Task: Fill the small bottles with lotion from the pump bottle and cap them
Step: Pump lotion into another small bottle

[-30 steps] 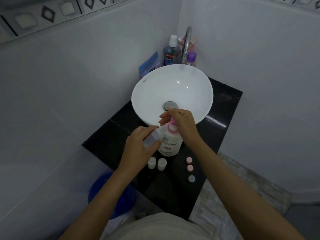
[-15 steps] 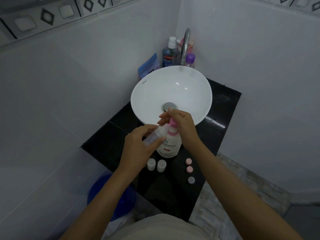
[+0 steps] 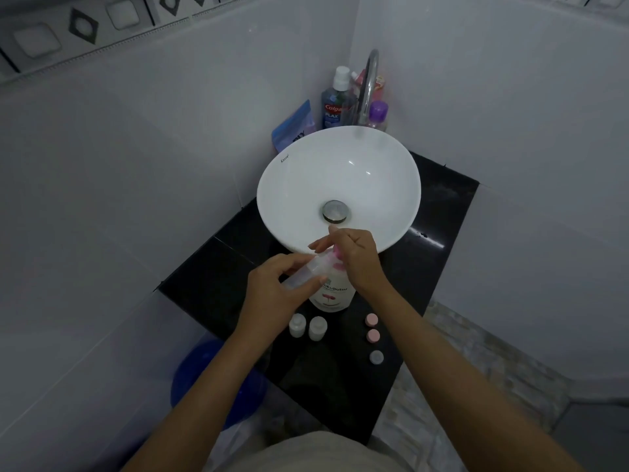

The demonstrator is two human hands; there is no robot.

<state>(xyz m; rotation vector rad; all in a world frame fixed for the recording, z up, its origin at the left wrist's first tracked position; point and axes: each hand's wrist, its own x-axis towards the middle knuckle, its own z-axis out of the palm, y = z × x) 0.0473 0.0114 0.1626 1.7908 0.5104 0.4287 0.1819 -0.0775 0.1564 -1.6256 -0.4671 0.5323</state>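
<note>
I looked down from the head camera at a black bench (image 3: 439, 212) set in a corner of pale tiled walls, with a round white basin (image 3: 292, 185) standing on it. My left hand (image 3: 272, 298) was wrapped around a small clear bottle (image 3: 308, 270), its grip closed on the lower half, and held it tilted with the open mouth up against the pink pump head (image 3: 335, 255) of the lotion pump bottle (image 3: 332, 294). My right hand (image 3: 357, 260) lay over the top of that pump head, palm down with the fingers loosely spread; the grip was not closed around anything, and I could not tell how hard it pressed. The pump bottle stood upright on the bench just in front of the basin, white with pink print on its label.

Nearer to me, just beside the base of the pump bottle, two small white bottles (image 3: 308, 326) stood side by side, uncapped. To their right, well apart from them, three loose caps lay in a line on the bench: two pink caps (image 3: 372, 327) and one pale cap (image 3: 376, 357) nearest me. Behind the basin, a curved chrome tap (image 3: 369, 80) rose among toiletry bottles, including a blue mouthwash bottle (image 3: 333, 107). A blue bucket (image 3: 194, 373) sat on the floor below the left edge of the bench.
</note>
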